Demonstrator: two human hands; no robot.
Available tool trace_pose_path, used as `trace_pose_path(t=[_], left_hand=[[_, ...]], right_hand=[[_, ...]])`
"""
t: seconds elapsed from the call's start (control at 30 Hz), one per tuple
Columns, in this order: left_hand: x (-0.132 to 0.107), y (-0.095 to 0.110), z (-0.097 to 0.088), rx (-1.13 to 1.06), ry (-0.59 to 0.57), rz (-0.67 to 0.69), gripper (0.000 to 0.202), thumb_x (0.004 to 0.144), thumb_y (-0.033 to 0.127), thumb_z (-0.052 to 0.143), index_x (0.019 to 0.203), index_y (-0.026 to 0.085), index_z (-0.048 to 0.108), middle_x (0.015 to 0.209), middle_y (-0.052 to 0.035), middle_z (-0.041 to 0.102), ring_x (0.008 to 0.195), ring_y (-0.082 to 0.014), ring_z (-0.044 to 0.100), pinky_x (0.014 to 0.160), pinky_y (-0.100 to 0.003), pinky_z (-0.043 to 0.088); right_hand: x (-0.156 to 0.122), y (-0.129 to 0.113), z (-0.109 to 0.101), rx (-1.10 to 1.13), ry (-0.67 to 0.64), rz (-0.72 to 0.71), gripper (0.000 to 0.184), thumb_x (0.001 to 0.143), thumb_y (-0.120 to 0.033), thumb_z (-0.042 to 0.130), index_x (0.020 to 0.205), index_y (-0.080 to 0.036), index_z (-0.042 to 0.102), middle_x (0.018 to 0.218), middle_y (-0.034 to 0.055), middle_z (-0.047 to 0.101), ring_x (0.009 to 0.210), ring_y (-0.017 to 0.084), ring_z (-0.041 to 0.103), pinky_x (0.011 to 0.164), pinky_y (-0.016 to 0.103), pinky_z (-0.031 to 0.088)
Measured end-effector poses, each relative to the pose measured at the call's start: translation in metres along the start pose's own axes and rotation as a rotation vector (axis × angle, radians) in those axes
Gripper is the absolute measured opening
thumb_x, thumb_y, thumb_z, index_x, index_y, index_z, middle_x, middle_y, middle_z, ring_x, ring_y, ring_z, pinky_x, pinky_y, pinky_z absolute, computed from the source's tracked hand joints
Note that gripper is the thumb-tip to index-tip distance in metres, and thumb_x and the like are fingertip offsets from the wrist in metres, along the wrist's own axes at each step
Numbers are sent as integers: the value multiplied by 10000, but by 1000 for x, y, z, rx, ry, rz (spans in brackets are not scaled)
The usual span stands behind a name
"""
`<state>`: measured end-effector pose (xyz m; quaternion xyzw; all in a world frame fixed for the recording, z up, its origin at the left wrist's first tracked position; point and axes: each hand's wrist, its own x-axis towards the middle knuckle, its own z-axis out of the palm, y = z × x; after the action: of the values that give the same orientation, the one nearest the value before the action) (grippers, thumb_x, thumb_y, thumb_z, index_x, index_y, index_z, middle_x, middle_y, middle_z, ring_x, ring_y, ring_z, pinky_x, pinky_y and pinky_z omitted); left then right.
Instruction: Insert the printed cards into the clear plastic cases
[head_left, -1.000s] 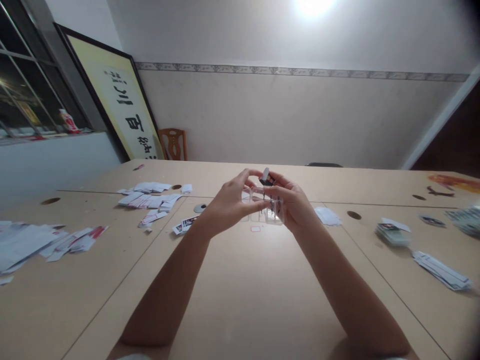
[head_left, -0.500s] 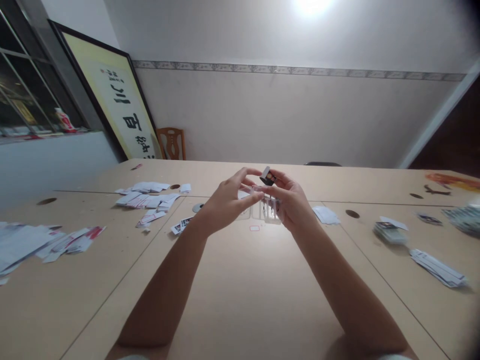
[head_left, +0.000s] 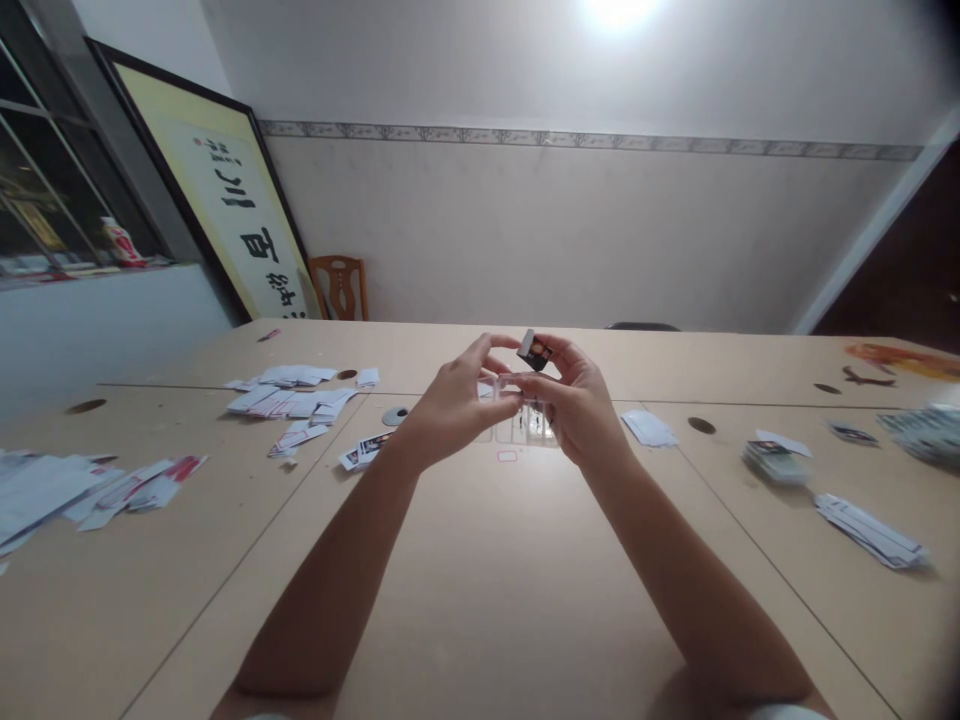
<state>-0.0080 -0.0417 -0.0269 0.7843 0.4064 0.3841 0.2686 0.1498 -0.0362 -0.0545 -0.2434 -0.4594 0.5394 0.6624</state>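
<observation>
Above the middle of the table, my left hand (head_left: 454, 410) curves its fingers and thumb around the left side of a small clear plastic box (head_left: 510, 383). My right hand (head_left: 586, 408) grips the other side of it, its fingers bent. A small dark folded card (head_left: 535, 352) with a printed picture and a pale edge stands up at my right fingertips, tilted. Just below the hands a clear plastic tray (head_left: 531, 432) shows, partly hidden by my right hand. A small red-outlined label (head_left: 508, 456) lies in front of it.
White paper slips (head_left: 292, 402) lie in piles at the left, with printed cards (head_left: 364, 452) by my left forearm. On the right are a white paper stack (head_left: 649, 429), a stack of clear cases (head_left: 776, 465) and a bundle of strips (head_left: 870, 532). Cable holes (head_left: 701, 426) pierce the table.
The view has shifted slightly. The dark card has tipped a little and its printed face shows more. Both hands keep nearly the same hold.
</observation>
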Motion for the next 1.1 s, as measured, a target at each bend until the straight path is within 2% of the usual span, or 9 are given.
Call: trace_pose_path(t=[0.17,0.33,0.5,0.63,0.87,1.1], left_hand=[[2,0,3,-38,0,-17,572,783,220,691,1321,258,499,1067,-65,676,987,-240,658,707,-323,505],[4,0,3,-72,-16,-32,578,782,228,696,1322,236,492,1038,-64,670,966,-233,654,721,-327,507],[3,-1,2,-54,-20,-22,582,800,266,698,1341,260,483,1108,-85,663,1044,-258,642,746,-346,509],[0,-1,3,-40,-18,-13,578,804,249,683,1343,276,477,1114,-77,661,1034,-249,641,743,-345,505],[0,-1,5,-10,-6,-11,583,791,233,670,1339,280,478,1096,-68,657,1008,-241,644,745,-343,501],[4,-6,5,-42,-26,-2,585,788,225,680,1335,282,483,1097,-74,640,1029,-255,639,696,-320,506]], right_hand=[[0,-1,-1,-42,2,-5,484,558,-155,836,982,-254,626,1059,-5,617,744,152,687,663,325,571],[1,0,-2,-13,45,25,420,612,-184,772,1006,-248,642,1121,8,635,767,147,681,603,284,557],[1,-2,-1,-16,24,12,482,547,-112,760,997,-239,645,1121,8,638,746,138,673,609,274,544],[0,-4,1,0,17,12,503,501,-66,727,963,-243,636,1060,-10,620,720,129,662,605,274,537],[-2,-4,1,-25,13,32,567,477,-83,771,991,-253,601,1088,2,595,776,174,699,656,318,549],[-1,-2,0,-59,3,24,561,517,-115,792,1024,-258,600,1160,23,584,811,193,719,702,341,565]])
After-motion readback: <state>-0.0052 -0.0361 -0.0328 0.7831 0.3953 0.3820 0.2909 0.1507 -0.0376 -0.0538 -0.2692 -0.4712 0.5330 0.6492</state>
